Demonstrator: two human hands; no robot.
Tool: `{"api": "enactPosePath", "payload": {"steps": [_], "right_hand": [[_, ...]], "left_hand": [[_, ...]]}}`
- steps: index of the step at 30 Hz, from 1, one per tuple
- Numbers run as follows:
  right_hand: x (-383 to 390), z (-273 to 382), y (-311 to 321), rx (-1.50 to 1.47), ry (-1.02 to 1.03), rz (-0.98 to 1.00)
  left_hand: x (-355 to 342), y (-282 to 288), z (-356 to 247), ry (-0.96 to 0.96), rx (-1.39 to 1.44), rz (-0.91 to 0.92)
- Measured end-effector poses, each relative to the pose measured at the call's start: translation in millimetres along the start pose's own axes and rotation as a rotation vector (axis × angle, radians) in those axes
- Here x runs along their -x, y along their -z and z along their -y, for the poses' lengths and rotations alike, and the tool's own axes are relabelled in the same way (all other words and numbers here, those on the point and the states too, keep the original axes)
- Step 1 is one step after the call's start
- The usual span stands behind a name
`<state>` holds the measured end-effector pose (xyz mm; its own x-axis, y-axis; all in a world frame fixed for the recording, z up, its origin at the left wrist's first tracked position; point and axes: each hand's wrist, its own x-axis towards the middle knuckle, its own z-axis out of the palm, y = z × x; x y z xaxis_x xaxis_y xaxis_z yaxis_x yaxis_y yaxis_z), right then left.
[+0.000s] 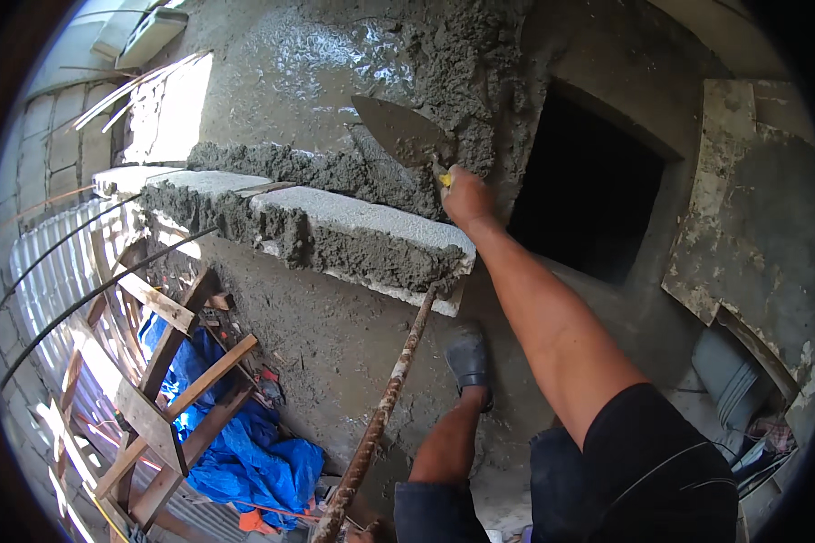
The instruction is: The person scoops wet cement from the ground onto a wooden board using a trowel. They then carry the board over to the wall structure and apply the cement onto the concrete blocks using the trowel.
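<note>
My right hand (467,197) is closed round the yellow handle of a pointed trowel (403,129). Its mortar-smeared blade lies over the wet grey wall surface, tip toward the upper left. Just below the blade runs a long pale concrete ledge (362,215). Rough wet mortar (371,255) coats the ledge's near side, and more mortar (281,164) lines its far side. A thick strip of fresh mortar (466,72) climbs the wall above my hand. My left hand is out of the picture.
A rusty bar (380,416) slants from the lower edge to the ledge's right end. Right of my forearm is a dark square opening (589,181). Wooden planks (213,373) and a blue tarp (254,462) lie lower left; two dark rods (100,288) reach the ledge.
</note>
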<state>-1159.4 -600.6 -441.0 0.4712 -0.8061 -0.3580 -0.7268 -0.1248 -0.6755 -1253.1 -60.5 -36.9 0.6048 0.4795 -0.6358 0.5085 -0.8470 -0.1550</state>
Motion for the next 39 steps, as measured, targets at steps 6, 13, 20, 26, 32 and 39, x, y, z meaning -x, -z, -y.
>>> {"api": "enactPosePath", "payload": {"steps": [6, 13, 20, 26, 32, 39], "right_hand": [[19, -3, -3, 0.069, -0.051, 0.092], [4, -15, 24, -0.106, 0.065, -0.01], [11, -23, 4, 0.094, 0.104, 0.105], [-4, -15, 14, -0.06, 0.104, -0.092], [43, -9, 136, -0.219, 0.079, -0.265], [339, -218, 302, 0.411, -0.354, 0.048]], "left_hand": [[-1, 4, 9, 0.005, -0.028, 0.001], [4, 4, 6, -0.007, -0.07, -0.001], [4, 1, -6, -0.002, -0.112, 0.008], [-2, -5, -11, 0.013, -0.171, 0.043], [6, 6, -4, 0.007, -0.301, 0.052], [24, 20, -6, -0.032, -0.483, 0.081]]}}
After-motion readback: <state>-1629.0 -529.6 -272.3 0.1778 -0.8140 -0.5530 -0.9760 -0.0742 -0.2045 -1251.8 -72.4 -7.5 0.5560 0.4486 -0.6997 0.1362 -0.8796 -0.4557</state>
